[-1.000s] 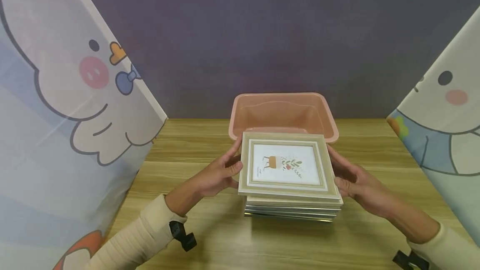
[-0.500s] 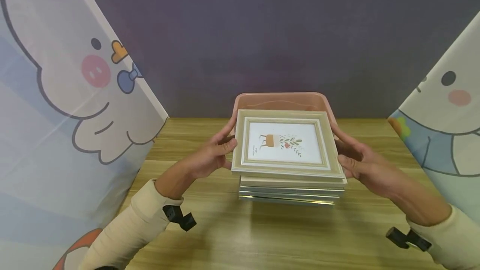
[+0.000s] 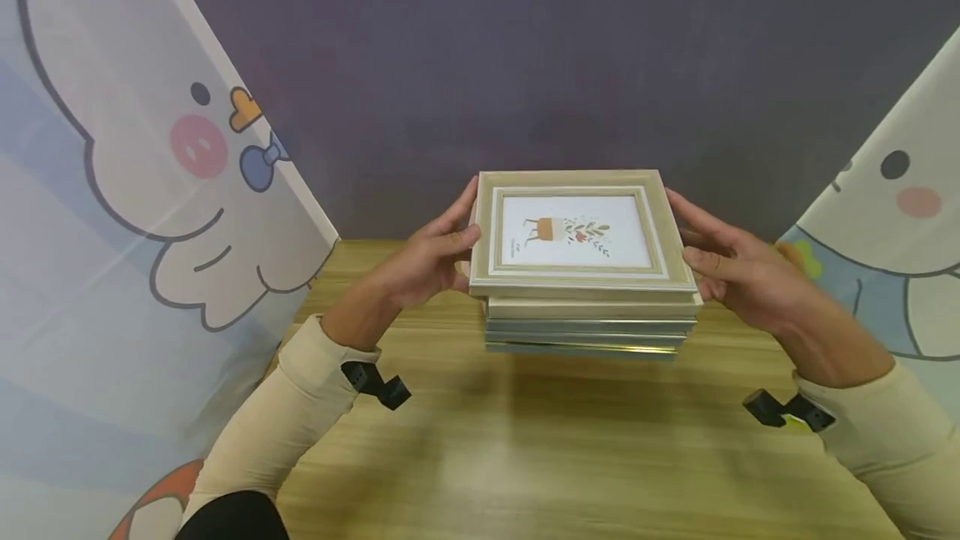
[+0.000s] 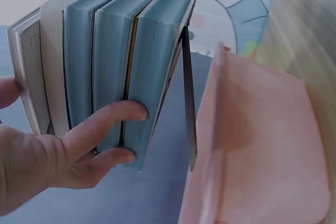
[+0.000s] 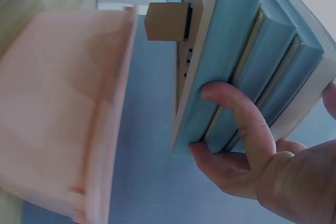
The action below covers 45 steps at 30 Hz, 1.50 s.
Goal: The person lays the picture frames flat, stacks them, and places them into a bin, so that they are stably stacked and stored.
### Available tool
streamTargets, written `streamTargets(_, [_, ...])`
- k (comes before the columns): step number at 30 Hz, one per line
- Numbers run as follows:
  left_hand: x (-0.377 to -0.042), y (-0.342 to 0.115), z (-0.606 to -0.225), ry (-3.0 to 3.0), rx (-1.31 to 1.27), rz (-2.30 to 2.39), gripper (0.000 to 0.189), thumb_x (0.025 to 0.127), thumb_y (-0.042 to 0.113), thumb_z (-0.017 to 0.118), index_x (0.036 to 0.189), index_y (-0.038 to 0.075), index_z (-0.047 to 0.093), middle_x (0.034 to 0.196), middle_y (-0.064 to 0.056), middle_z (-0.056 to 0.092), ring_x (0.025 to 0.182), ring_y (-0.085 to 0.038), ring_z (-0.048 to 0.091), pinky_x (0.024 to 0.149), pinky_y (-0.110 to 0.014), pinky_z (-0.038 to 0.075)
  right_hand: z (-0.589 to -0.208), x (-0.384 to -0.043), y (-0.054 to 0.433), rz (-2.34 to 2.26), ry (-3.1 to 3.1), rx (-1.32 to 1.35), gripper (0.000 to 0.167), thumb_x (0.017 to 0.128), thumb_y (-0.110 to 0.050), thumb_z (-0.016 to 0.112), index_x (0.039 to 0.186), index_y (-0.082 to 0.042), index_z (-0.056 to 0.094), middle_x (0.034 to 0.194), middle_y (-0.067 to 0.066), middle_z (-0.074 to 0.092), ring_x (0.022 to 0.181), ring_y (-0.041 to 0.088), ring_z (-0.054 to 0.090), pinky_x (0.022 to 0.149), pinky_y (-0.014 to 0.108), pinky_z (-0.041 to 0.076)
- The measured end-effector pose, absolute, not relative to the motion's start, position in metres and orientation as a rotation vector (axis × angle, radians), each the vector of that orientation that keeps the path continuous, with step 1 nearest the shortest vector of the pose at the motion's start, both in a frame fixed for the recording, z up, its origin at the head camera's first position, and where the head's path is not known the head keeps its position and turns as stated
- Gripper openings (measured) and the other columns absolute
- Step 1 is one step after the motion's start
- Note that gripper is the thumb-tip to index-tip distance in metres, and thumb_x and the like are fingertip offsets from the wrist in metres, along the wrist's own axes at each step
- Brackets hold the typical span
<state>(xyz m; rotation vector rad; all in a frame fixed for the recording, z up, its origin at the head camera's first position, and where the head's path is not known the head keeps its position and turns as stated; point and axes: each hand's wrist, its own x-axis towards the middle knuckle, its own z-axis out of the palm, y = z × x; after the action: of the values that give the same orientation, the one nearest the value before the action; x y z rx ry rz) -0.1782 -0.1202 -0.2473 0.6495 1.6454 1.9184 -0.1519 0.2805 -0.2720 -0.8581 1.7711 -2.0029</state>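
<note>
Both hands hold a stack of several picture frames from its two ends. On top lies a pale wood-coloured picture frame (image 3: 577, 277) with a plant print; a second pale frame and several blue-edged frames (image 4: 113, 45) sit beneath it. My left hand (image 3: 420, 269) has its thumb on the top frame's left edge and fingers along the stack's side. At the other end my right hand (image 3: 750, 277) grips likewise, its fingers on the blue edges (image 5: 231, 40). From the lowest frame's back a stand leg (image 4: 189, 98) sticks out. The stack is raised over a pink bin (image 4: 273, 129).
In the head view the stack hides the bin; in the right wrist view its wall (image 5: 58, 103) stands close beside the frames. A wood-grain table (image 3: 480, 440) lies below. A dark wall (image 3: 525, 48) rises behind, with cartoon-printed panels (image 3: 112, 190) on both sides.
Both hands have lifted the stack of picture frames up and away from the body, over the pink bin. The bin, visible behind the stack before, is now covered in the head view.
</note>
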Motion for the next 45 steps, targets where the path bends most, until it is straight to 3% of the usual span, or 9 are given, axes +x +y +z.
streamTargets(8, [-0.202,-0.113,-0.23,1.679,0.64,1.936,0.07,0.109,0.021,0.034,0.16,0.049,-0.004,0.163,-0.024,0.025,0.116,-0.037,0.054,0.078,-0.054,0.06,-0.25,-0.177,0.281,-2.04,1.646,-0.934,0.067,0.109,0.001,0.03,0.165,-0.024,0.002,0.136,0.005,0.063,0.075,0.011,0.071,0.066,0.024,0.059])
streamTargets(16, [-0.245,-0.104,-0.234,1.685,0.516,1.947,0.072,0.108,0.021,0.039,0.159,0.054,-0.001,0.162,-0.022,0.029,0.123,-0.042,0.049,0.085,-0.061,0.055,-0.248,-0.21,0.267,-2.1,1.657,-0.678,0.071,0.11,-0.008,0.037,0.164,-0.031,-0.002,0.1,0.002,0.075,0.061,0.012,0.068,0.053,0.025,0.056])
streamTargets(19, [-0.262,-0.099,-0.238,1.694,0.479,1.968,0.072,0.108,0.022,0.041,0.158,0.056,0.002,0.164,-0.021,0.027,0.127,-0.046,0.046,0.092,-0.071,0.05,-0.25,-0.224,0.265,-2.112,1.745,-0.595,0.071,0.109,-0.01,0.041,0.165,-0.033,0.003,0.109,0.0,0.072,0.062,0.011,0.067,0.05,0.025,0.054])
streamTargets(22, [-0.279,-0.095,-0.247,1.724,0.431,1.991,0.072,0.107,0.022,0.043,0.158,0.057,0.005,0.159,-0.023,0.034,0.125,-0.045,0.049,0.097,-0.077,0.044,-0.254,-0.236,0.263,-2.075,1.867,-0.522,0.07,0.109,-0.015,0.044,0.164,-0.038,0.008,0.135,0.0,0.058,0.074,0.011,0.068,0.05,0.026,0.056])
streamTargets(26, [-0.297,-0.089,-0.263,1.763,0.356,2.002,0.072,0.106,0.021,0.042,0.158,0.057,0.007,0.147,-0.023,0.044,0.11,-0.037,0.056,0.094,-0.067,0.051,-0.262,-0.251,0.261,-1.989,2.024,-0.415,0.066,0.109,-0.024,0.046,0.161,-0.046,0.012,0.157,0.005,0.035,0.094,0.011,0.065,0.051,0.029,0.057])
streamTargets(31, [-0.308,-0.084,-0.278,1.771,0.275,2.015,0.071,0.105,0.02,0.04,0.158,0.057,0.01,0.135,-0.022,0.052,0.101,-0.03,0.061,0.079,-0.05,0.055,-0.276,-0.265,0.261,-1.918,2.086,-0.311,0.065,0.109,-0.026,0.045,0.161,-0.047,0.011,0.134,-0.001,0.056,0.082,0.009,0.067,0.053,0.029,0.058])
streamTargets(35, [-0.313,-0.079,-0.28,1.826,0.315,2.007,0.073,0.104,0.019,0.041,0.159,0.055,0.009,0.128,-0.017,0.054,0.101,-0.03,0.061,0.077,-0.043,0.055,-0.286,-0.271,0.262,-1.939,2.049,-0.297,0.067,0.109,-0.022,0.044,0.16,-0.049,0.01,0.115,-0.005,0.065,0.081,0.01,0.069,0.062,0.029,0.06])
streamTargets(40, [-0.32,-0.071,-0.286,1.863,0.296,1.994,0.076,0.102,0.018,0.042,0.16,0.052,0.007,0.116,-0.015,0.058,0.1,-0.029,0.06,0.083,-0.045,0.054,-0.301,-0.278,0.262,-1.951,2.021,-0.295,0.068,0.11,-0.02,0.041,0.16,-0.05,0.007,0.114,-0.007,0.067,0.084,0.009,0.069,0.07,0.03,0.059])
streamTargets(45, [-0.325,-0.067,-0.303,1.888,0.201,1.973,0.074,0.102,0.02,0.04,0.159,0.054,0.007,0.134,-0.022,0.057,0.111,-0.034,0.06,0.098,-0.061,0.051,-0.316,-0.283,0.257,-1.955,1.965,-0.266,0.07,0.11,-0.017,0.039,0.16,-0.049,0.002,0.133,-0.004,0.056,0.089,0.008,0.065,0.076,0.029,0.055])
